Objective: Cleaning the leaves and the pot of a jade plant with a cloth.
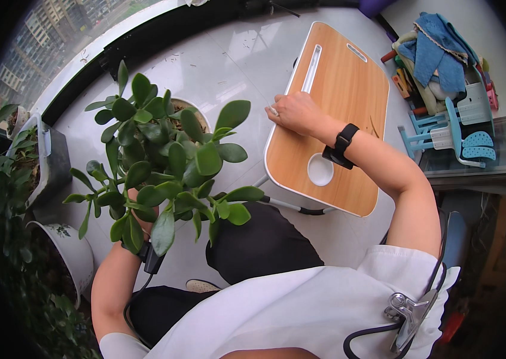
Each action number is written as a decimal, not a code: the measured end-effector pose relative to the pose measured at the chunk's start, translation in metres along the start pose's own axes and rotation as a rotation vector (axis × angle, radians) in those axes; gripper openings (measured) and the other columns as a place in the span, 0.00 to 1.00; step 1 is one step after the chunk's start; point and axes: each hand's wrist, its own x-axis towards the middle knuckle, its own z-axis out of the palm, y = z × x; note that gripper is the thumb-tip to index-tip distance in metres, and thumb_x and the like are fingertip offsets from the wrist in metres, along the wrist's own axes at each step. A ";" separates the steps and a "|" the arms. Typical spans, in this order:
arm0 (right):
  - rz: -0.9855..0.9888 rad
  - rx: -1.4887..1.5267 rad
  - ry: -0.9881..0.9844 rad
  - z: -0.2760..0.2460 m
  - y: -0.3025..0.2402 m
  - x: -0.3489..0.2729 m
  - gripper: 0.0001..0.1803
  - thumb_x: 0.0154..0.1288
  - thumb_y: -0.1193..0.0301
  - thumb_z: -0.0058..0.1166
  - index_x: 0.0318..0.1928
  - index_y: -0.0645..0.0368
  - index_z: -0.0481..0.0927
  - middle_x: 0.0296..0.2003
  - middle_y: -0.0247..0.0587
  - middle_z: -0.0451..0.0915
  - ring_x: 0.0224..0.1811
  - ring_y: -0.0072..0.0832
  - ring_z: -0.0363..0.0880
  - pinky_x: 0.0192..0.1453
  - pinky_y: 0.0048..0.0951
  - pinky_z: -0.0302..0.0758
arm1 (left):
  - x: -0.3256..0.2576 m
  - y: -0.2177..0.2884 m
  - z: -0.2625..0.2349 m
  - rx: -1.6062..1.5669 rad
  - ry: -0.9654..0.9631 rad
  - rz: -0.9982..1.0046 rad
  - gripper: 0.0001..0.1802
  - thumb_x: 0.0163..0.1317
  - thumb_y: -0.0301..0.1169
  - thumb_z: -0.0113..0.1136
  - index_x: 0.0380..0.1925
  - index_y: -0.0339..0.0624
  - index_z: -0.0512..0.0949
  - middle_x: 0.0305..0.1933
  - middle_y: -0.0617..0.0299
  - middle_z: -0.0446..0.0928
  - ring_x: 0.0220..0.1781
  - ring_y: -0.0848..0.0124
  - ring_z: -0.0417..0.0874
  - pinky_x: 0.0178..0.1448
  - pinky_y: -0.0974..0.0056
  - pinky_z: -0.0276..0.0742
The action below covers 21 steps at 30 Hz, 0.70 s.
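A leafy potted jade plant (175, 158) with thick green leaves stands left of centre, its round pot (204, 119) partly showing behind the foliage. My left hand (134, 195) reaches in under the leaves, which hide its fingers and whatever they touch. To the right stands a small folding lap table (337, 119) with a wood-grain top, white rim, long slot and round cup recess. My right hand (293, 113) rests at its left edge, fingers curled over the rim. A thin brown twig (374, 127) lies on the tabletop.
Planters (55, 158) and a white pot (67, 251) line the left side. A window ledge (85, 51) runs along the back left. At the far right, a blue cloth (441, 51) and a light-blue plastic chair (459, 137) are piled up. Debris dots the tiled floor (238, 51).
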 end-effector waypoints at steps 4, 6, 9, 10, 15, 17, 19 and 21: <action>-0.001 0.021 0.048 0.002 -0.004 -0.005 0.26 0.66 0.59 0.43 0.16 0.64 0.76 0.23 0.46 0.76 0.24 0.45 0.76 0.29 0.40 0.75 | -0.002 -0.002 -0.005 0.107 0.003 0.014 0.18 0.70 0.38 0.46 0.52 0.38 0.69 0.48 0.55 0.73 0.48 0.66 0.75 0.50 0.66 0.71; 0.023 0.030 0.013 0.002 -0.004 -0.007 0.25 0.67 0.57 0.44 0.20 0.63 0.78 0.23 0.45 0.76 0.25 0.44 0.77 0.29 0.39 0.75 | -0.009 -0.004 -0.010 0.187 -0.003 0.018 0.18 0.70 0.38 0.46 0.53 0.38 0.69 0.48 0.55 0.73 0.48 0.65 0.74 0.50 0.66 0.70; 0.012 0.146 0.195 0.005 0.000 -0.015 0.21 0.67 0.55 0.46 0.29 0.60 0.79 0.25 0.43 0.77 0.28 0.43 0.77 0.31 0.37 0.74 | -0.016 -0.007 -0.017 0.314 -0.013 0.037 0.18 0.71 0.39 0.45 0.53 0.38 0.69 0.48 0.55 0.73 0.48 0.65 0.74 0.51 0.66 0.70; 0.024 0.147 0.190 0.001 0.005 -0.022 0.21 0.67 0.55 0.46 0.29 0.60 0.79 0.25 0.43 0.77 0.28 0.43 0.77 0.31 0.37 0.74 | -0.016 -0.010 -0.019 0.357 -0.018 0.048 0.18 0.71 0.39 0.45 0.53 0.38 0.69 0.48 0.55 0.73 0.49 0.65 0.74 0.51 0.66 0.69; 0.428 0.304 0.419 -0.037 0.042 -0.137 0.09 0.65 0.64 0.53 0.35 0.57 0.78 0.29 0.46 0.78 0.30 0.44 0.77 0.31 0.35 0.72 | -0.024 -0.018 -0.021 0.573 -0.031 0.135 0.19 0.72 0.38 0.41 0.56 0.37 0.67 0.53 0.52 0.72 0.53 0.63 0.72 0.56 0.65 0.67; 0.558 0.419 0.385 -0.039 0.022 -0.210 0.05 0.62 0.72 0.52 0.34 0.60 0.78 0.26 0.45 0.77 0.28 0.41 0.78 0.31 0.34 0.72 | -0.021 -0.012 -0.016 0.539 -0.035 0.145 0.21 0.74 0.38 0.35 0.57 0.37 0.67 0.56 0.48 0.72 0.57 0.59 0.71 0.59 0.60 0.66; 0.426 0.376 0.402 -0.003 -0.005 -0.301 0.06 0.53 0.79 0.51 0.32 0.59 0.77 0.26 0.43 0.79 0.27 0.40 0.79 0.29 0.32 0.74 | -0.018 -0.001 -0.009 0.397 -0.047 0.089 0.21 0.74 0.38 0.33 0.55 0.36 0.69 0.54 0.46 0.73 0.56 0.56 0.72 0.57 0.56 0.67; 0.437 0.546 0.251 0.022 -0.061 -0.348 0.15 0.46 0.82 0.52 0.37 0.58 0.78 0.29 0.42 0.81 0.31 0.43 0.80 0.35 0.35 0.77 | -0.017 0.007 0.003 0.532 -0.041 0.166 0.20 0.74 0.37 0.34 0.54 0.36 0.70 0.52 0.46 0.74 0.54 0.53 0.73 0.56 0.55 0.68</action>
